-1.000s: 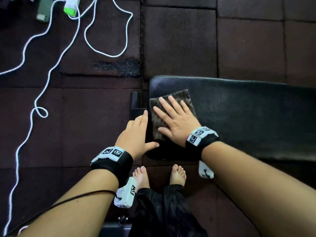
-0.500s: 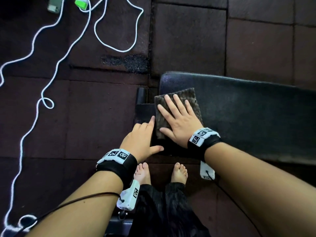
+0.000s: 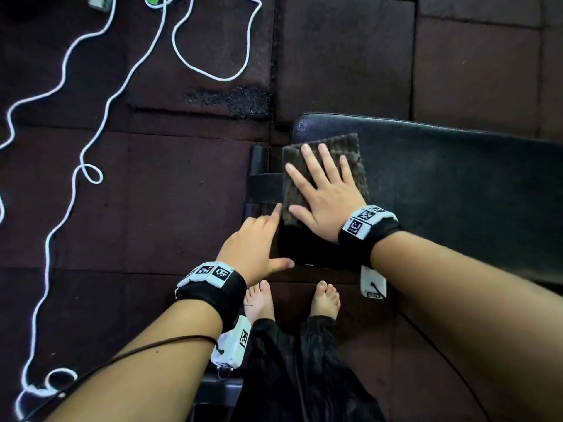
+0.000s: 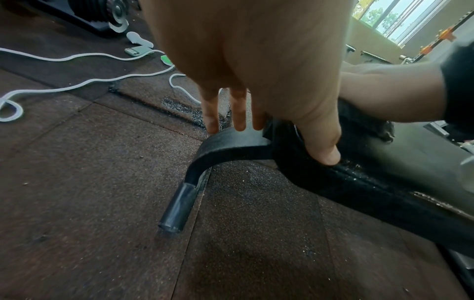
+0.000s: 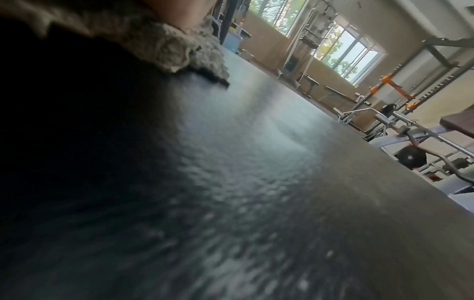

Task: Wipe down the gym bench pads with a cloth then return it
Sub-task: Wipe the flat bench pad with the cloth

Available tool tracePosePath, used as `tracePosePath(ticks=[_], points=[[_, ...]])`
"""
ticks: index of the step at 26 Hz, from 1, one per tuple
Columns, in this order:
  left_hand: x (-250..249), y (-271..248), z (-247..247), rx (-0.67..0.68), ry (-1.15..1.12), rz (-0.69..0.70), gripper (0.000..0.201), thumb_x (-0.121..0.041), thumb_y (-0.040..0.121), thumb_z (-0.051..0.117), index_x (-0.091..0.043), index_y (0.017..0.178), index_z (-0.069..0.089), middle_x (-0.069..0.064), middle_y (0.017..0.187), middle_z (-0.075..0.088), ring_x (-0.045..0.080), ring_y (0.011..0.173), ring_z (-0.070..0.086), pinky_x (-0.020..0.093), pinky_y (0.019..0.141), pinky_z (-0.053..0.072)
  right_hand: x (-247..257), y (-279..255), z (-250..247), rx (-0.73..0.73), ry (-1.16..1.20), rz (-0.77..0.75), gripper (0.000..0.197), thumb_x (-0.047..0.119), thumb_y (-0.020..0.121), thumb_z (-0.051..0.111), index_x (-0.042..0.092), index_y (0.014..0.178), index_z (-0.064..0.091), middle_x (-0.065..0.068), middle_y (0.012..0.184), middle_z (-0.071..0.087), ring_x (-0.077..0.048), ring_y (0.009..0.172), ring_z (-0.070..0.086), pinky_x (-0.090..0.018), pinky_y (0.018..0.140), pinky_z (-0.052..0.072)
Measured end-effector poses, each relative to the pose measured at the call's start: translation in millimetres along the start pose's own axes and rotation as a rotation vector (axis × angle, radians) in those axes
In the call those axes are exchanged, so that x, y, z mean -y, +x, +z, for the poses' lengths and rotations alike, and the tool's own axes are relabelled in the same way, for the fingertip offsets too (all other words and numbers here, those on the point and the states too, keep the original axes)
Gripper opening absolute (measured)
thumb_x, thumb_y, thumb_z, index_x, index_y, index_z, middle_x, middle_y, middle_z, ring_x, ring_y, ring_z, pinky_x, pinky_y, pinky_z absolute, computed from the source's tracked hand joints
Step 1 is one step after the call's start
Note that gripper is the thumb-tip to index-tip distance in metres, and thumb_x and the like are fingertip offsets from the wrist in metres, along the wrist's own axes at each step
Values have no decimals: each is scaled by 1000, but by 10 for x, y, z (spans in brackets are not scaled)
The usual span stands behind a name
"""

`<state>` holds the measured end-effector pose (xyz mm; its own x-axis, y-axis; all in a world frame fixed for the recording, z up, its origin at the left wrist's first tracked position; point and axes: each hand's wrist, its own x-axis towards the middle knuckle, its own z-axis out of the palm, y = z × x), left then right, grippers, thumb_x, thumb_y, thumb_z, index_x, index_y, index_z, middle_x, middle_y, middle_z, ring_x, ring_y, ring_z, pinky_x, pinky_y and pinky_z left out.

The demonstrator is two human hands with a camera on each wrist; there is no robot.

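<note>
A black padded gym bench (image 3: pixel 457 178) runs from the centre to the right of the head view. A folded brown-grey ribbed cloth (image 3: pixel 350 147) lies on its left end. My right hand (image 3: pixel 320 190) presses flat on the cloth with fingers spread and straight. The cloth's edge (image 5: pixel 179 52) shows in the right wrist view above the shiny pad (image 5: pixel 256 162). My left hand (image 3: pixel 259 245) rests at the pad's left end, fingers straight on the black curved frame bracket (image 4: pixel 231 146) and thumb on the pad's corner (image 4: pixel 320 178).
Dark rubber floor tiles (image 3: pixel 122 208) surround the bench. A white cable (image 3: pixel 91 147) snakes over the floor at left, near a phone (image 4: pixel 137 50). My bare feet (image 3: pixel 292 300) stand by the bench's near edge. Racks and barbells (image 5: pixel 410 132) stand beyond the bench.
The right hand has slid the cloth slightly away along the pad's left end. The left hand stays at the pad's end.
</note>
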<state>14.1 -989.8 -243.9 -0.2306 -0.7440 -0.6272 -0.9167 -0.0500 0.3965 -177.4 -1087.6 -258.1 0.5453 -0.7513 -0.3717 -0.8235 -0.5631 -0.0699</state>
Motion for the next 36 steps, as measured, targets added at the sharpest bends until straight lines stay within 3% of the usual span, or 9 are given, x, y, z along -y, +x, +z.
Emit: tracePosePath(ticks=[3,8,14,18,21,24,29,33,36], points=[[-11,6,16,8,-1,4,122,-67,78,70,-24,161,-7,-3,145,46,20,129,41,41,97,49,-310,194,-143,-24,16,-68,79,71,93,32,34,161,16,-3,171,5,-31,157,4,-61,123,13],[9,-17,101,-9,-17,-27,112,-66,79,71,-22,162,9,-4,151,39,19,132,41,40,96,50,-61,644,-235,-48,98,302,82,65,95,32,24,163,9,-13,170,-2,-39,155,-3,-63,122,3],[27,-78,152,-80,-4,-9,100,-62,83,69,-21,160,19,-9,163,17,19,138,36,40,100,50,119,-250,116,-38,46,-53,80,66,94,38,30,162,17,-6,171,3,-32,157,1,-58,124,10],[59,-62,183,-83,-29,-10,102,-64,83,67,-25,161,14,-13,163,18,18,138,36,41,101,50,-211,271,-128,-55,84,109,81,71,93,32,33,162,12,-1,171,1,-27,157,-1,-56,124,9],[67,-75,211,-64,-41,-29,100,-63,84,68,-28,160,15,-14,163,19,18,137,36,42,99,51,124,357,-106,-68,103,252,89,72,89,35,28,163,9,-10,170,-6,-35,156,-7,-61,123,2],[65,-81,210,-67,-27,-22,91,-61,84,68,-23,157,27,-11,162,24,20,135,39,43,98,51,455,-207,110,-48,46,131,90,73,88,37,27,163,13,-12,170,-6,-37,156,-7,-62,122,5],[95,-71,236,-71,-29,-6,96,-64,86,63,-27,161,16,-14,162,23,19,135,38,43,99,50,118,-528,196,-24,44,-70,85,77,88,37,36,161,17,-3,171,3,-30,157,2,-57,124,14],[96,-76,243,-65,-22,-8,95,-66,87,60,-30,161,12,-15,163,22,16,136,38,40,99,50,-223,206,-119,-52,92,193,88,79,88,31,36,162,9,-3,171,-4,-30,157,-5,-58,124,7],[83,-88,248,-52,-12,-19,94,-64,88,61,-29,161,14,-14,162,23,16,135,39,40,97,50,127,196,-28,-71,112,284,91,75,90,32,28,163,7,-10,170,-8,-34,156,-9,-60,123,2]])
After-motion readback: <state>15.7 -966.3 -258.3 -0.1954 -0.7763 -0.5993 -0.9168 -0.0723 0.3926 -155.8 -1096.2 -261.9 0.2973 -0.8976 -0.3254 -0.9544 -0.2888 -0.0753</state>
